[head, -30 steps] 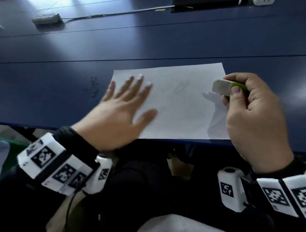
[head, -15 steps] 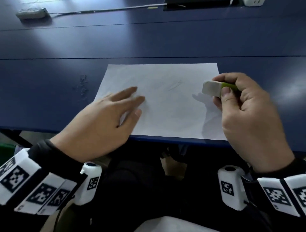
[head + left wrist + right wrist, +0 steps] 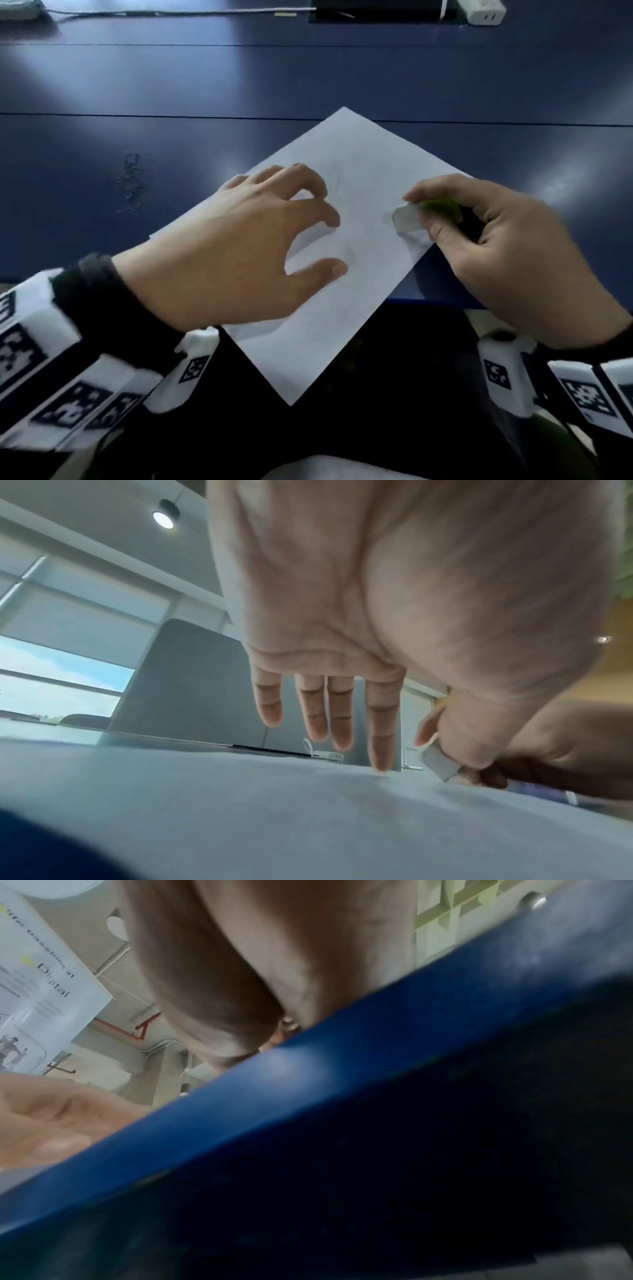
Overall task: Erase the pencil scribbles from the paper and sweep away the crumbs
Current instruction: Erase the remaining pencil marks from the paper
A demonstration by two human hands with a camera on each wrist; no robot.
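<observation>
A white paper point(image 3: 376, 164) lies turned like a diamond on the blue table point(image 3: 308, 75), and its near corner overhangs the table's front edge. Faint pencil marks point(image 3: 337, 180) show near its middle. My left hand point(image 3: 329, 243) rests on the paper with fingers spread and the fingertips point(image 3: 380, 764) touching the sheet. At the paper's right edge my right hand point(image 3: 423, 214) pinches a white eraser point(image 3: 406, 219) by its green sleeve, and its white end is down at the sheet. Eraser crumbs point(image 3: 132, 181) lie scattered on the table left of the paper.
Along the far edge run a cable point(image 3: 171, 13), a black slot point(image 3: 376, 10) and a white adapter point(image 3: 483, 12). The table's front edge point(image 3: 428, 301) passes under the right hand. My dark-clothed lap is below it.
The paper has turned from square-on to diagonal, with one corner now past the front edge. My left hand moved onto the sheet's middle. The right hand brought the eraser down to the paper.
</observation>
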